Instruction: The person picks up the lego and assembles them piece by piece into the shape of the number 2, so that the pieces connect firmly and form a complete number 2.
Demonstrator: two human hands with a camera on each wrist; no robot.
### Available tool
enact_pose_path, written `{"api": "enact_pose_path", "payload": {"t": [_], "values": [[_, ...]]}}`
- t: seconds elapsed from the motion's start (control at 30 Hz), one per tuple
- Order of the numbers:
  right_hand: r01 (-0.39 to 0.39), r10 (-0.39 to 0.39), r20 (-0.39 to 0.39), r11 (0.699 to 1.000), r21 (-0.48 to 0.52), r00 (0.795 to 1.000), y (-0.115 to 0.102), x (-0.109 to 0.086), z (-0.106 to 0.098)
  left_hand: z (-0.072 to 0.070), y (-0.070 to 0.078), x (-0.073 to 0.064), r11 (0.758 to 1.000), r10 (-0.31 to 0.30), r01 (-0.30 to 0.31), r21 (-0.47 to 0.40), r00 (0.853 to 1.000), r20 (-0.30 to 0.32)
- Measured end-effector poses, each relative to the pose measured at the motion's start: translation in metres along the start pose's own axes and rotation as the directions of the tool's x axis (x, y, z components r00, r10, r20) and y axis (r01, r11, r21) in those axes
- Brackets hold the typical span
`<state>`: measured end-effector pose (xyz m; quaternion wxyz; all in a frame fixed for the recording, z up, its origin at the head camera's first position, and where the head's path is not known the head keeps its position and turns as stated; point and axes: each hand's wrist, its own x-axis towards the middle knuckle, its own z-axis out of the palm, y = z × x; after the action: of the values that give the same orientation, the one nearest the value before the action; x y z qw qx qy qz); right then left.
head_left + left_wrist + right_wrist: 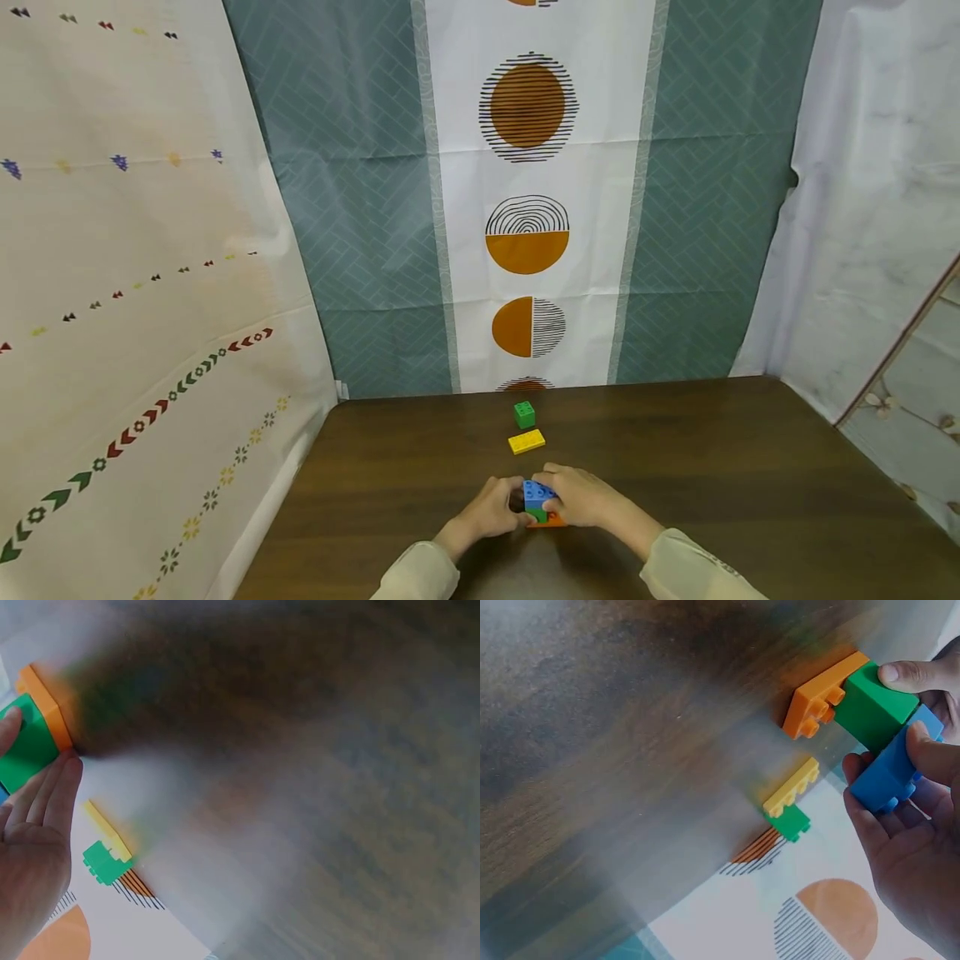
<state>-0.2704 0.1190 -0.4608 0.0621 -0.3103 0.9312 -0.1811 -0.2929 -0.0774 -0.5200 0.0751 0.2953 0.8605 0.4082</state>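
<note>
A blue brick [534, 495] sits over a green brick [874, 706], which stands on an orange brick [810, 705] low on the table. My right hand [585, 497] holds the blue brick, its thumb on one side and its fingers on the other, as the right wrist view shows. From the left, my left hand [489, 506] pinches the green brick between thumb and fingers. In the left wrist view its fingertips also lie close to the orange brick [46, 709]. Whether the blue brick is fully seated on the green one, I cannot tell.
Beyond the hands lies a flat yellow brick [527, 442], with a small green brick [525, 415] just behind it. The dark wooden table [675, 442] meets hanging patterned cloths [375, 250] at its back and sides.
</note>
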Motion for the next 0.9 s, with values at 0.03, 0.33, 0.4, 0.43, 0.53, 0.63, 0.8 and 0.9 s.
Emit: {"api": "enact_pose_path", "payload": {"t": [0.03, 0.33, 0.4, 0.43, 0.53, 0.63, 0.8, 0.9], "values": [[-0.008, 0.008, 0.005, 1.0, -0.009, 1.0, -0.0001, 0.0, -0.0004, 0.0002, 0.0004, 0.0006, 1.0, 0.0, 0.0, -0.004, 1.0, 0.004], [-0.029, 0.031, 0.017, 0.995, -0.092, 0.999, -0.0053, 0.0056, -0.0019, -0.005, 0.0031, 0.0037, 0.999, -0.035, 0.035, 0.021, 0.999, 0.002], [-0.036, 0.037, 0.008, 0.994, -0.105, 0.999, -0.0053, 0.0056, -0.0023, -0.005, 0.0036, 0.0059, 0.999, -0.038, 0.038, 0.018, 0.999, 0.007], [-0.037, 0.037, 0.005, 0.994, -0.106, 0.999, -0.0061, 0.0059, -0.0019, -0.005, 0.0034, 0.0056, 0.999, -0.034, 0.034, 0.017, 0.999, 0.008], [-0.043, 0.042, -0.014, 0.993, -0.112, 0.999, -0.0066, 0.0054, -0.0023, -0.005, 0.004, 0.0072, 0.999, -0.033, 0.033, 0.002, 0.999, 0.011], [-0.045, 0.043, -0.027, 0.994, -0.097, 0.999, -0.0062, 0.0043, -0.0035, -0.0048, 0.0049, 0.0092, 0.999, -0.033, 0.033, 0.003, 0.999, 0.011], [-0.03, 0.028, -0.029, 0.997, -0.064, 0.999, -0.0043, 0.004, -0.003, -0.0039, 0.0051, 0.008, 0.999, -0.045, 0.045, -0.014, 0.999, 0.008], [-0.03, 0.028, -0.035, 0.998, -0.057, 0.999, -0.0032, 0.0042, -0.0011, -0.0036, 0.0041, 0.0064, 0.999, -0.05, 0.05, -0.003, 0.999, 0.014]]}}
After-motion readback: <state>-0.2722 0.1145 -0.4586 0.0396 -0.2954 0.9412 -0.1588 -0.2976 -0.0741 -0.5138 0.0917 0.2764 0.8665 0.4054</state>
